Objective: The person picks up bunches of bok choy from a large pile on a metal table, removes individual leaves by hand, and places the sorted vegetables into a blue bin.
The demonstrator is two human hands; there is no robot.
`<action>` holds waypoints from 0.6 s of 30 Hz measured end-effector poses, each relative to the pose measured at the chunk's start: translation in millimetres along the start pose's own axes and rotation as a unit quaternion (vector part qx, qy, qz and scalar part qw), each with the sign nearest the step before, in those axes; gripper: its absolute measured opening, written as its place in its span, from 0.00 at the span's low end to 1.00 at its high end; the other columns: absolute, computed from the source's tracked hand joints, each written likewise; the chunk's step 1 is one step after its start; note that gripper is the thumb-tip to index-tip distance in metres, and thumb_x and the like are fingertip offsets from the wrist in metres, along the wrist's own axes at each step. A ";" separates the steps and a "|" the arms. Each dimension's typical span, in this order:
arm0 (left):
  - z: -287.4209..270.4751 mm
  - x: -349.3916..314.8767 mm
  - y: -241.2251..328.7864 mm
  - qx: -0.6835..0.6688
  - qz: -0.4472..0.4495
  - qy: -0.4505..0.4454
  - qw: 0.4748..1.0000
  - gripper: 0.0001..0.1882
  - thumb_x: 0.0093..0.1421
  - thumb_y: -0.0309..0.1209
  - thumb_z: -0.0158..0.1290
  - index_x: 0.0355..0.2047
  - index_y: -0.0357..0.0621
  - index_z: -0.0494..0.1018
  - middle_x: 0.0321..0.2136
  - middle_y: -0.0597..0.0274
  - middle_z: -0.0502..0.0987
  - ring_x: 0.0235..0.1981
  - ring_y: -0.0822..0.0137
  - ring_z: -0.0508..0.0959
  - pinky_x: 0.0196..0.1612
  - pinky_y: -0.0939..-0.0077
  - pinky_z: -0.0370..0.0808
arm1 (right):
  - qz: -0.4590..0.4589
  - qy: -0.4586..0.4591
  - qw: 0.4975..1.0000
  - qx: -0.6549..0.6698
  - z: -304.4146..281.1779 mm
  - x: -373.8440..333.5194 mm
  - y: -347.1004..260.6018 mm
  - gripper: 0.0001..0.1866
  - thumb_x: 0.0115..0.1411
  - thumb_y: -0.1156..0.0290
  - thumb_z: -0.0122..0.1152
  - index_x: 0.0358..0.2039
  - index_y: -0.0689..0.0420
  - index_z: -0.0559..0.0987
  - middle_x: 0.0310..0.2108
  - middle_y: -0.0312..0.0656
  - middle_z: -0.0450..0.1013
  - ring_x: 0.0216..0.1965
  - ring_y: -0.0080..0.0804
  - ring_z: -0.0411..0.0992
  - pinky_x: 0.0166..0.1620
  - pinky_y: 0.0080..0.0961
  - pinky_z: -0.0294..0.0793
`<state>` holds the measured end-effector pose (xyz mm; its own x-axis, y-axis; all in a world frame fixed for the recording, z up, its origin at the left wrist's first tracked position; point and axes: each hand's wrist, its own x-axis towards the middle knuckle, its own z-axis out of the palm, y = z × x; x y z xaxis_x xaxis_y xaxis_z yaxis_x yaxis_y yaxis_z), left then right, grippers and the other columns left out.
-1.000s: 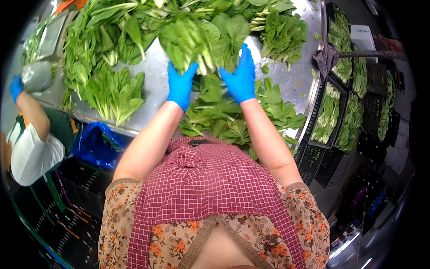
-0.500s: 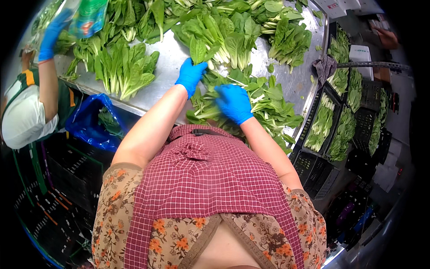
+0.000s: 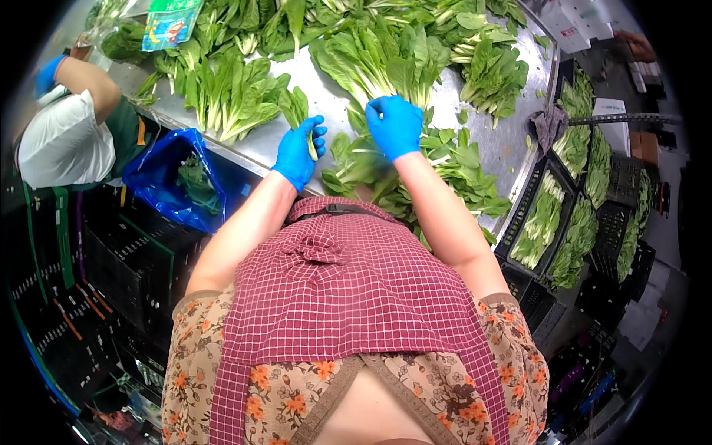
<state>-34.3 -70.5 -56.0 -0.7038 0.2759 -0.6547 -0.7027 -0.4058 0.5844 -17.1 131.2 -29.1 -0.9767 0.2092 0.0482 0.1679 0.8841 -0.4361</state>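
My left hand (image 3: 299, 157), in a blue glove, is closed around a small leafy green (image 3: 295, 106) whose leaf points up past the thumb. My right hand (image 3: 394, 127), also gloved in blue, has its fingers curled in at the stem ends of a large bunch of leafy greens (image 3: 354, 61). What lies inside those fingers is hidden. Below and beside it, a loose heap of leafy greens (image 3: 463, 172) covers the near part of the metal table (image 3: 486, 130). Another bunch of greens (image 3: 233, 96) lies to the left of my left hand.
At the left stands a co-worker (image 3: 70, 137) near a blue plastic bag (image 3: 174, 178) with greens inside. A green printed package (image 3: 170, 22) lies at the far left. Black crates (image 3: 512, 256) of greens stand at the right, past a grey cloth (image 3: 549, 127) on the table edge.
My left hand has drawn back left with the leafy green. My right hand has moved away from me, from the loose heap to the bunch's stems. The co-worker's hand has left the package.
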 end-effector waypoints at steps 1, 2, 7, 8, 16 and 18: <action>-0.7 0.6 -0.4 -0.015 -0.004 -0.005 1.000 0.12 0.57 0.37 0.52 0.37 0.45 0.73 0.25 0.66 0.71 0.19 0.75 0.67 0.21 0.80 0.66 | 0.006 0.013 1.000 -0.026 5.7 11.0 0.3 0.12 0.48 0.56 0.59 0.27 0.49 0.80 0.25 0.43 0.75 0.29 0.44 0.73 0.38 0.39 0.64; 0.0 -0.4 -0.3 -0.004 -0.007 -0.001 1.000 0.12 0.57 0.37 0.52 0.37 0.45 0.73 0.25 0.66 0.71 0.19 0.75 0.67 0.21 0.81 0.66 | 0.013 -0.004 0.998 -0.064 11.4 18.3 -0.7 0.12 0.48 0.56 0.59 0.26 0.50 0.80 0.25 0.44 0.75 0.29 0.44 0.73 0.37 0.39 0.64; -4.4 0.8 6.6 0.027 -0.007 -0.003 1.000 0.11 0.55 0.36 0.55 0.37 0.46 0.71 0.24 0.66 0.71 0.19 0.76 0.67 0.21 0.82 0.65 | 0.040 -0.044 0.990 -0.131 28.6 35.6 0.0 0.15 0.45 0.54 0.61 0.24 0.52 0.79 0.25 0.47 0.75 0.29 0.43 0.73 0.36 0.39 0.65; -6.7 1.0 6.4 0.025 -0.007 -0.006 1.000 0.12 0.54 0.36 0.56 0.36 0.46 0.71 0.24 0.67 0.71 0.19 0.77 0.67 0.21 0.82 0.65 | 0.049 -0.053 0.989 -0.130 27.0 35.5 0.3 0.15 0.45 0.54 0.61 0.24 0.53 0.79 0.26 0.47 0.75 0.29 0.44 0.74 0.36 0.39 0.66; -10.0 -3.5 26.9 -0.049 -0.016 -0.031 0.998 0.12 0.55 0.36 0.56 0.37 0.47 0.70 0.25 0.67 0.73 0.20 0.77 0.68 0.22 0.82 0.66 | 0.175 -0.070 0.890 0.415 6.3 -0.7 -5.8 0.11 0.50 0.67 0.61 0.28 0.62 0.79 0.23 0.38 0.74 0.26 0.23 0.69 0.31 0.23 0.71; -7.3 -2.4 32.1 -0.062 -0.003 -0.043 0.997 0.12 0.55 0.36 0.56 0.38 0.46 0.71 0.25 0.66 0.74 0.20 0.77 0.69 0.22 0.82 0.66 | 0.186 -0.067 0.871 0.450 4.8 -9.2 -17.8 0.09 0.52 0.68 0.60 0.29 0.62 0.78 0.23 0.36 0.73 0.25 0.21 0.69 0.29 0.22 0.70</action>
<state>-54.4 -90.5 -39.3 -0.7100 0.3507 -0.6106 -0.6920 -0.5078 0.5131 -11.7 111.5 -26.1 -0.8944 0.3069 -0.3253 0.3615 0.0677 -0.9299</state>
